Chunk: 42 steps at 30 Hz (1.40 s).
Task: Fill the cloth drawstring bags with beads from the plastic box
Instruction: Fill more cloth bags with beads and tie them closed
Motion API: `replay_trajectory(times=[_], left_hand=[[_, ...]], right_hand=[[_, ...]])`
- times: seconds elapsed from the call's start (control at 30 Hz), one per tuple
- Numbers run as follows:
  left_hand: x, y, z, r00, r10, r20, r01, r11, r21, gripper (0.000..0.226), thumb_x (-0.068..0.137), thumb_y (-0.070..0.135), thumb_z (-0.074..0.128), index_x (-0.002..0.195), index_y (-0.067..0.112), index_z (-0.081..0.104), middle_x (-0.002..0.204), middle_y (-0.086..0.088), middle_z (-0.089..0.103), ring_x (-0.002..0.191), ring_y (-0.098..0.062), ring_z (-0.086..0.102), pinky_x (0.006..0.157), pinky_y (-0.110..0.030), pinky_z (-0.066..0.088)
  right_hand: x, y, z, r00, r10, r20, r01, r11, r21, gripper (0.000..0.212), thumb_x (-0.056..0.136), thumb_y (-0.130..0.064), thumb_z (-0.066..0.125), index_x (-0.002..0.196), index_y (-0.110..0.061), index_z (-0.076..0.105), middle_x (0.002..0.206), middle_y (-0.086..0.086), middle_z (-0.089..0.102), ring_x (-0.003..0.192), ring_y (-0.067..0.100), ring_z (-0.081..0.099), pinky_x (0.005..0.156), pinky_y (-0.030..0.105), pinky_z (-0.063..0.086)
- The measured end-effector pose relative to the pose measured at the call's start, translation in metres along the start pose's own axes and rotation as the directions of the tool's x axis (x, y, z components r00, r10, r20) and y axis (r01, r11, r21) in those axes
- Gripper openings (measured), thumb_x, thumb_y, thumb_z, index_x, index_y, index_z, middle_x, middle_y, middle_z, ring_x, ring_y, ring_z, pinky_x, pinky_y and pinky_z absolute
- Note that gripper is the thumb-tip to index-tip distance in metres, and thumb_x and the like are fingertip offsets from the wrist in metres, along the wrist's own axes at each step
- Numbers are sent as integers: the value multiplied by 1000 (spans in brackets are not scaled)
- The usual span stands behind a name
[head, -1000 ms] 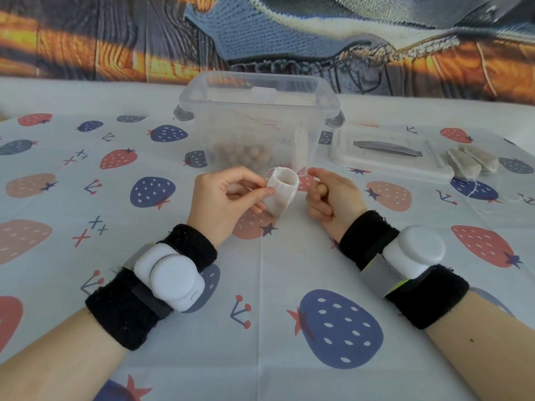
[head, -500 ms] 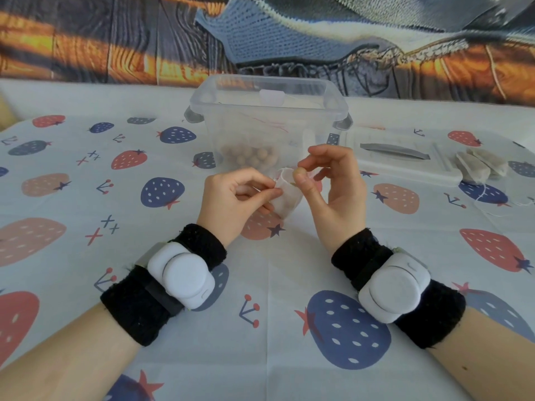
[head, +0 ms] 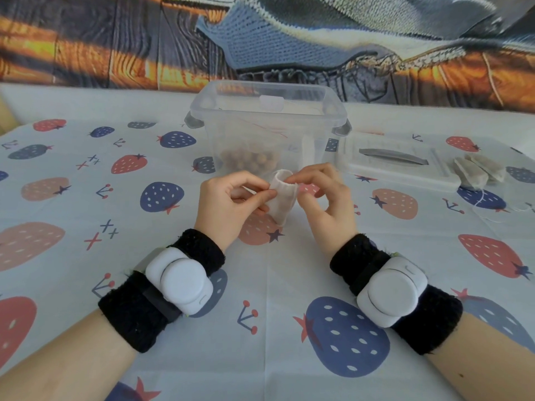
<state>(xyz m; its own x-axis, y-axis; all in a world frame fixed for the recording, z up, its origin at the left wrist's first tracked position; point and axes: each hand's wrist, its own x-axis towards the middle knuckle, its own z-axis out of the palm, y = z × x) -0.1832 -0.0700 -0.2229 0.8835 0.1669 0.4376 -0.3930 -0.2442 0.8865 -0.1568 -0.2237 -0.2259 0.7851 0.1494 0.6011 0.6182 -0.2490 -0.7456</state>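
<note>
A small white cloth drawstring bag [head: 283,202] hangs upright between my hands, its mouth open at the top. My left hand [head: 231,206] pinches the left side of the rim between thumb and forefinger. My right hand [head: 324,198] pinches the right side of the rim with its fingertips. Just behind the bag stands the clear plastic box [head: 269,125], open, with a heap of tan beads [head: 250,162] at its bottom left. I cannot see whether any beads are inside the bag.
The box lid [head: 396,166] lies flat to the right of the box. Two filled cloth bags [head: 477,170] lie on its right end, their strings trailing onto the strawberry-print tablecloth [head: 86,212]. A patterned backdrop rises behind the table.
My right hand rose from beside the bag, brought a bead over the bag's mouth, and now pinches the right side of the rim. The left hand kept its hold.
</note>
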Motion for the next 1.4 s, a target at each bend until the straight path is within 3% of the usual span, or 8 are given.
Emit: replay_trajectory(times=[0.17,0.33,0.47,0.6,0.83,1.07,1.23,1.4], left_hand=[[2,-2,-2,1000,10,5,-10,998,57,10,78,9,74,76,17,71,66,6,68,57,-15,65,54,-21,49],[3,-6,-4,998,52,-31,-47,988,148,10,85,11,67,82,19,70,79,11,67,69,-11,61,60,-29,49],[6,-11,-6,995,58,-78,-43,982,182,13,90,11,60,92,21,69,91,8,67,81,-7,58,69,-35,52],[7,-16,-5,1000,-14,-8,15,971,238,15,91,10,59,98,21,66,99,0,67,86,-7,59,75,-14,45],[6,-14,-4,993,-41,108,17,977,212,15,85,10,66,87,25,67,89,6,68,81,-7,60,73,-15,44],[5,-13,-5,997,7,73,-23,974,227,10,81,8,71,79,17,68,82,6,66,73,-4,59,69,-12,42],[8,-13,-14,998,61,31,-67,961,267,11,79,5,72,79,15,67,85,7,61,77,-5,58,69,-10,41],[9,-18,-41,996,93,18,-94,944,317,8,79,5,72,80,13,69,89,0,62,78,-8,58,72,-9,39]], right_hand=[[1,7,2,991,110,78,-108,994,-28,18,84,-6,60,87,-23,65,83,-7,59,77,9,55,68,16,42],[3,8,-3,992,76,-101,-70,996,61,24,87,-2,55,88,-24,64,83,-9,63,74,7,57,74,29,50],[1,4,-1,999,45,22,-45,999,-4,27,85,1,56,87,-25,64,80,-18,60,73,-3,53,74,12,40],[1,2,-3,1000,11,0,-11,1000,4,29,85,3,56,89,-25,64,83,-16,62,73,-5,52,73,6,37],[1,4,-5,997,65,53,-66,997,33,31,87,2,54,87,-29,61,92,-7,67,83,15,59,77,20,46],[3,3,-3,999,41,34,-45,994,96,36,76,2,43,104,-19,49,103,-6,64,95,10,60,77,17,42],[20,-11,-13,994,-68,-86,62,995,-72,52,67,10,37,110,-13,55,112,-9,58,109,4,51,93,15,38],[72,-29,-7,992,-113,51,123,942,-312,48,77,4,39,120,-12,57,122,2,58,118,16,47,98,17,30]])
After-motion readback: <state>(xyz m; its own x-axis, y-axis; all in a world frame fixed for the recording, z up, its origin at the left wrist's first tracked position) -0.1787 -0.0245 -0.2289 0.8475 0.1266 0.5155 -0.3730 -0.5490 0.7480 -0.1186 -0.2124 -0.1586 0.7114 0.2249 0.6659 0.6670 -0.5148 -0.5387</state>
